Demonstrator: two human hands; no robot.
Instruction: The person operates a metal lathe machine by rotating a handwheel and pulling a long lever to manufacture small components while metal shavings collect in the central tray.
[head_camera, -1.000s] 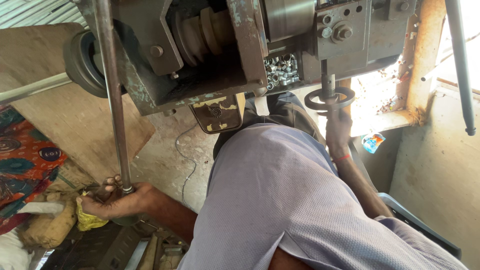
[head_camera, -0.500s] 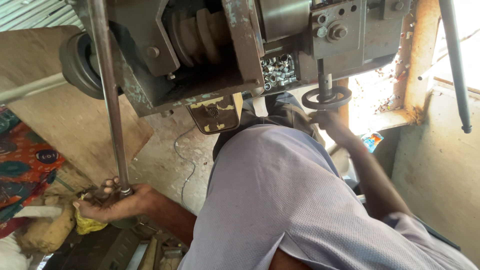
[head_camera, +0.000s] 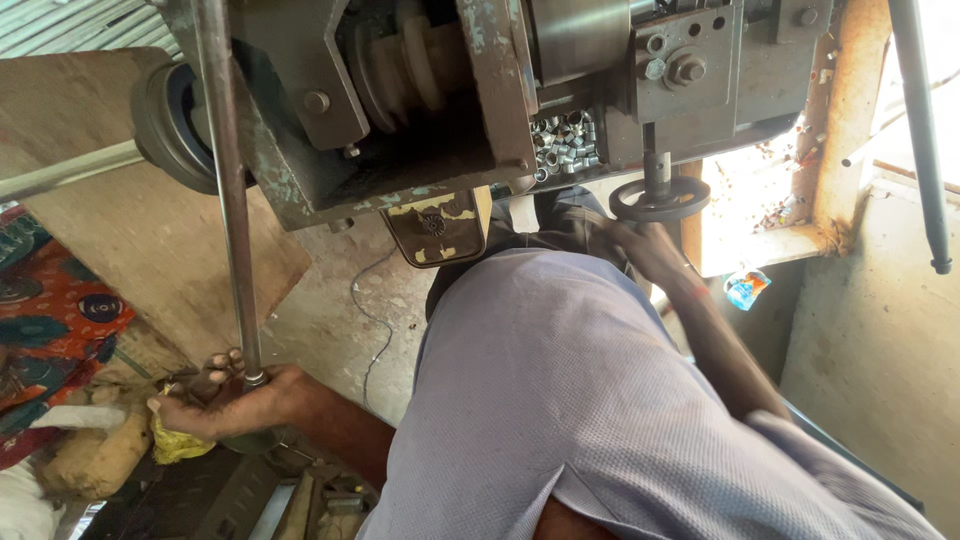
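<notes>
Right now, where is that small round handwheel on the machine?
In the head view the black handwheel sits right of centre, on a short shaft under the grey machine body, beside a heap of small metal rings. The right hand is just below it.

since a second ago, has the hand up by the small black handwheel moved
Yes. The right hand was gripping the round black handwheel from below; it has dropped down and left of the wheel, so its fingers sit just under the rim rather than reaching up around it.

The left hand (head_camera: 225, 400) sits at the rod's (head_camera: 228, 190) foot, the right hand (head_camera: 650, 250) under the handwheel (head_camera: 660, 200).
</notes>
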